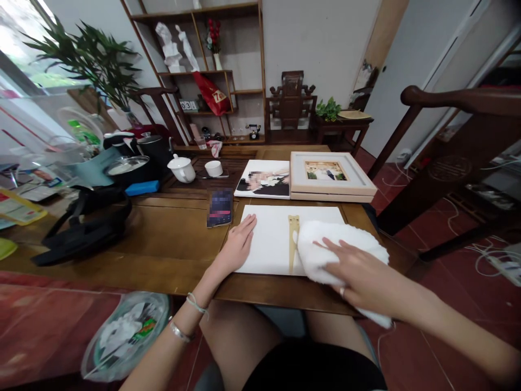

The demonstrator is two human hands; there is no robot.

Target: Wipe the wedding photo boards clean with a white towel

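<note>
A white board [272,241], the back of a picture panel with a brass stand strip [293,241] on it, lies flat on the wooden table [171,244] in front of me. My left hand [238,244] rests flat on its left edge, fingers stretched out. My right hand [358,277] lies palm down on a fluffy white cloth [337,239] that covers the board's right part and hangs over the table's front edge.
Behind the board lie a printed photo panel [264,179], a framed picture [329,174] and a phone [220,208]. A tea tray holds a white teapot [182,168] and cup [214,168]. A black bag [85,222] sits to the left; a dark wooden chair [456,141] stands on the right.
</note>
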